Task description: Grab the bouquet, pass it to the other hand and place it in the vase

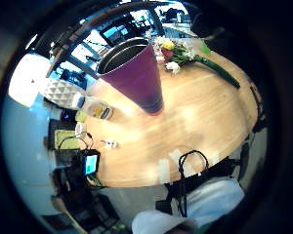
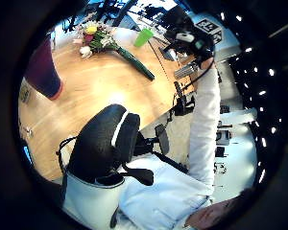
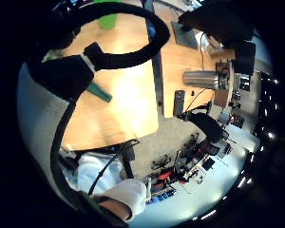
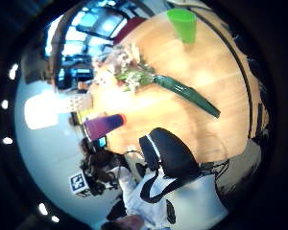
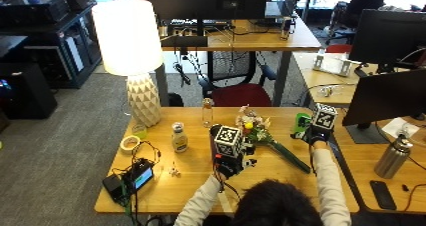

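The bouquet (image 5: 256, 133) lies flat on the wooden table (image 5: 193, 186), blooms toward the far side and its green wrapped stem (image 5: 293, 158) pointing to the near right. My left hand (image 5: 229, 163) hovers just left of the blooms, fingers relaxed and holding nothing. My right hand (image 5: 313, 136) is raised over the table just right of the bouquet, also holding nothing. The purple vase (image 1: 136, 78) stands upright close under the left palm, with the bouquet (image 1: 178, 53) behind it. In the outside view the left hand hides most of the vase. The right thumb side palm view looks down on the bouquet (image 4: 134, 72) and the vase (image 4: 103, 125).
A green cup (image 5: 301, 122) stands by the right hand. A white lamp (image 5: 130, 51), a glass bottle (image 5: 208, 112), a dressing bottle (image 5: 178, 137), a tape roll (image 5: 130, 143) and a cabled device (image 5: 133, 178) occupy the table's left. A monitor (image 5: 389, 96) and a metal bottle (image 5: 393, 158) are on the right desk.
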Demonstrator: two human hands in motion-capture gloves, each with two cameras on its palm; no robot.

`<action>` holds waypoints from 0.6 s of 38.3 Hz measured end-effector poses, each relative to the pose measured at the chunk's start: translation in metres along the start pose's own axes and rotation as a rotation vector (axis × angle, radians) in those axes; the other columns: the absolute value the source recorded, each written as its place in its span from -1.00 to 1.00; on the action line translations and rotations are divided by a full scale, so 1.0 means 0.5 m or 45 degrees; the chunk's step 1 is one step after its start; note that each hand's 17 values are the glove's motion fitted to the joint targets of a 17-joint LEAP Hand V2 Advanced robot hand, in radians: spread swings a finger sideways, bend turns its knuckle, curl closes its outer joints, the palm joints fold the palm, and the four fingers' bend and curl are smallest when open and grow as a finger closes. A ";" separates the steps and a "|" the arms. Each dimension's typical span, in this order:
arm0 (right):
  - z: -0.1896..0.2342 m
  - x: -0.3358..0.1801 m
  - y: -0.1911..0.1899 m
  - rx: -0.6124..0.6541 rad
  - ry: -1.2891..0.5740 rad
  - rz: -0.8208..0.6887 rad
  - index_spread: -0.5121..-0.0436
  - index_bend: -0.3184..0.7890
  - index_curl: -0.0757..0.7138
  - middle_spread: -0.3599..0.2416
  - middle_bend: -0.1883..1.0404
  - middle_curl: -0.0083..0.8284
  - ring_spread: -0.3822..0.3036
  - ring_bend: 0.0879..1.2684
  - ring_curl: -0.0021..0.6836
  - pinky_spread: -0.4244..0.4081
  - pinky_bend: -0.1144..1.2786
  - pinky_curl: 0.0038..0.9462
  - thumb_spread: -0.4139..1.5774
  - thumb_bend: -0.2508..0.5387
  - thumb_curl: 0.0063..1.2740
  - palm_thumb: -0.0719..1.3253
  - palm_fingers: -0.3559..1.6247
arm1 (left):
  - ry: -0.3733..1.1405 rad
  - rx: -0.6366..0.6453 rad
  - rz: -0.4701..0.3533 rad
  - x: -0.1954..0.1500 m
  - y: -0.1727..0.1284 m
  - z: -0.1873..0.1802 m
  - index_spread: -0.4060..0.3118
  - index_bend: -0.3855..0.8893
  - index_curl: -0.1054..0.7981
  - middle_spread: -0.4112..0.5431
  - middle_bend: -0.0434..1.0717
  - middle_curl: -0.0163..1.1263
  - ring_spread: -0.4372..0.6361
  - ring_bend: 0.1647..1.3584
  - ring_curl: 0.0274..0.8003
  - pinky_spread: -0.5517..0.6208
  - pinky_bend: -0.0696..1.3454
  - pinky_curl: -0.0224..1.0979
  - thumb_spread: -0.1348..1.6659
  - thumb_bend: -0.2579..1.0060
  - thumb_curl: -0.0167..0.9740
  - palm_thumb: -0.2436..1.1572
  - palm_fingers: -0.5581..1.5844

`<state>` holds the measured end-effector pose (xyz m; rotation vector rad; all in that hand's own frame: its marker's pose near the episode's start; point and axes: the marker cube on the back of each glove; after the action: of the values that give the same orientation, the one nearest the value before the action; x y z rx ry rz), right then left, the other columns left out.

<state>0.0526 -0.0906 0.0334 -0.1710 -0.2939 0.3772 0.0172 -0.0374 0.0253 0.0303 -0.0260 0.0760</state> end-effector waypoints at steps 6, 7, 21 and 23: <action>0.069 -0.003 0.070 -0.175 -0.026 0.122 0.41 -0.34 -0.70 0.22 -0.03 -0.04 0.04 0.03 0.07 0.48 0.25 -0.20 0.45 -0.37 -0.56 -0.21 -0.08 | 0.025 -0.026 -0.030 -0.011 0.000 -0.003 0.07 -0.15 -0.10 0.21 -0.63 -0.55 0.15 -0.29 -0.30 0.32 -0.31 -0.36 0.37 -0.63 -0.46 -0.30 -0.19; 0.083 0.001 0.062 -0.169 -0.022 0.132 0.41 -0.32 -0.69 0.21 -0.03 -0.03 0.03 0.02 0.07 0.46 0.25 -0.20 0.45 -0.37 -0.55 -0.20 -0.08 | 0.030 -0.029 -0.032 -0.012 -0.001 -0.003 0.07 -0.15 -0.10 0.21 -0.63 -0.55 0.15 -0.29 -0.30 0.32 -0.31 -0.36 0.37 -0.63 -0.46 -0.30 -0.19; 0.256 0.020 0.028 -0.408 -0.021 0.175 0.30 -0.27 -0.58 0.10 -0.06 0.01 -0.12 -0.02 0.10 0.33 0.20 -0.23 0.44 -0.41 -0.50 -0.05 -0.04 | 0.033 -0.038 -0.021 -0.028 -0.014 0.016 0.07 -0.16 -0.07 0.20 -0.63 -0.51 0.16 -0.29 -0.29 0.32 -0.31 -0.35 0.36 -0.63 -0.43 -0.31 -0.19; 0.268 0.021 0.033 -0.451 -0.007 0.197 0.27 -0.28 -0.57 0.10 -0.05 0.02 -0.13 -0.03 0.10 0.29 0.20 -0.23 0.44 -0.41 -0.50 -0.05 -0.02 | 0.029 -0.031 -0.020 -0.034 -0.017 0.017 0.07 -0.16 -0.07 0.20 -0.62 -0.51 0.16 -0.28 -0.29 0.32 -0.31 -0.35 0.36 -0.63 -0.43 -0.31 -0.19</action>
<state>0.0146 -0.0567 0.1587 -0.5422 -0.3526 0.4769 0.0007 -0.0476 0.0331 0.0055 -0.0042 0.0601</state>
